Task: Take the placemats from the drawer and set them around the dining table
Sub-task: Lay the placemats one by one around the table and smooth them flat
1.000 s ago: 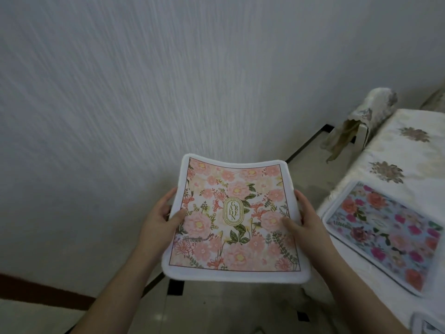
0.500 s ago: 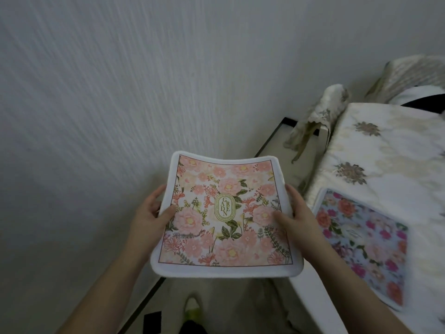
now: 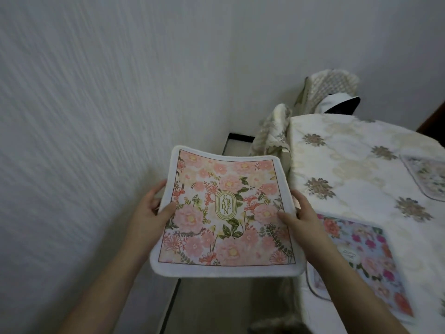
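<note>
The pink placemat (image 3: 227, 213) is held in the air between both hands, sagging slightly. The left hand (image 3: 150, 213) grips its left edge, the right hand (image 3: 301, 218) its right edge, thumbs on top. Just right of the right hand, a blue placemat (image 3: 368, 256) lies on the table (image 3: 349, 165); another mat (image 3: 431, 177) lies farther right.

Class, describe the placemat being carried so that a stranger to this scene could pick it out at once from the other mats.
Start at the table with the cream flowered cloth on the right; two mats already lie on it. Left of its edge, a left hand and a right hand hold up a third, the pink placemat. Only it has peach blooms, a white border and a central oval reading GARDEN.
</note>
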`<action>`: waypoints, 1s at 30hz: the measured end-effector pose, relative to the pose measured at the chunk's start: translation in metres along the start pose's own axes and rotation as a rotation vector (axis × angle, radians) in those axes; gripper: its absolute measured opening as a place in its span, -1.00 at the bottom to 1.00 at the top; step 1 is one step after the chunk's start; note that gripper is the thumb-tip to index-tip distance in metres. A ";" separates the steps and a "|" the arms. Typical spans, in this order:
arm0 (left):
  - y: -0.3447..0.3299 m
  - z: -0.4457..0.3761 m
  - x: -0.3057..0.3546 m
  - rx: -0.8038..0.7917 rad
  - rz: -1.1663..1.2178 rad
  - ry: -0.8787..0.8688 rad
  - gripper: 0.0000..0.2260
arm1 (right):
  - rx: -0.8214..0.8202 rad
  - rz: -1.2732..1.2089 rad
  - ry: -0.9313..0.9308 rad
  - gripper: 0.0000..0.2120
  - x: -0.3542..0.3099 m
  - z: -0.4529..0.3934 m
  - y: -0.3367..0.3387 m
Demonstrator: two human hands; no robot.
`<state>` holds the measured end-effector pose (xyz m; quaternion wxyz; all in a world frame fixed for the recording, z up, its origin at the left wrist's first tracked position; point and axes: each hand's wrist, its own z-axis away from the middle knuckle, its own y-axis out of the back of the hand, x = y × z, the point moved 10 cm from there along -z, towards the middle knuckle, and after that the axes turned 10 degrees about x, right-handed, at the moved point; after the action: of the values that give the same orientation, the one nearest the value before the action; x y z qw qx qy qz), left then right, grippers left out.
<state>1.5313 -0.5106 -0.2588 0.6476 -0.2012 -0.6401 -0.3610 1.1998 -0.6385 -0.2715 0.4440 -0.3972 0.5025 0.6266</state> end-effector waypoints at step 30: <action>-0.260 -0.287 0.193 -0.258 0.048 -0.077 -0.61 | 0.128 -0.292 -0.047 -0.52 -0.125 -0.304 0.084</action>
<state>1.5234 -0.9296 -0.1521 0.5997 -0.3121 -0.6078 -0.4167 1.1717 -0.9655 -0.1844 0.5663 -0.4222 0.4679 0.5311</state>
